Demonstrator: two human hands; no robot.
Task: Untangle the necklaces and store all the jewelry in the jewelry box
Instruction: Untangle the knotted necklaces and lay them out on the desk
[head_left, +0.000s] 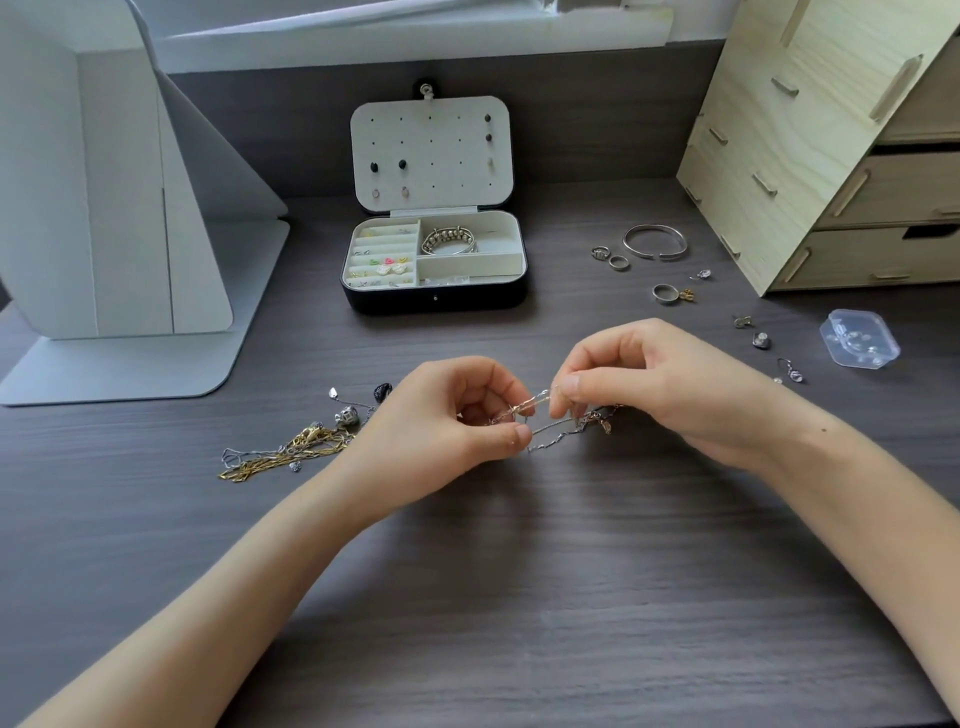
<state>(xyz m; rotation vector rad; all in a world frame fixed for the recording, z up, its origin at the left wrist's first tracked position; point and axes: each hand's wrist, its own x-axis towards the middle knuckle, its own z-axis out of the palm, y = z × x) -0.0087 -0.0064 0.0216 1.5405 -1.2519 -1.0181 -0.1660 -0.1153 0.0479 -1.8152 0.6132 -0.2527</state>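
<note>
Noted far left on bench (467, 571): tangled chains (291, 449). Behind centre: jewelry box (434, 304), lid open. Left hand (441, 421) fingers (519, 434) pinching thin necklace (543, 402); right hand (649, 384) fingers pinching same necklace, stretched between both hands. Far right: rings (619, 263), bangle (654, 241), loose on bench.

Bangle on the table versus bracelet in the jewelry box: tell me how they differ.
The bangle lies loose on the table, right of the jewelry box; the bracelet sits in one of its compartments. The bangle is a plain smooth band with a gap; the bracelet carries beads or charms. Both are silver-coloured and lie flat.
</note>
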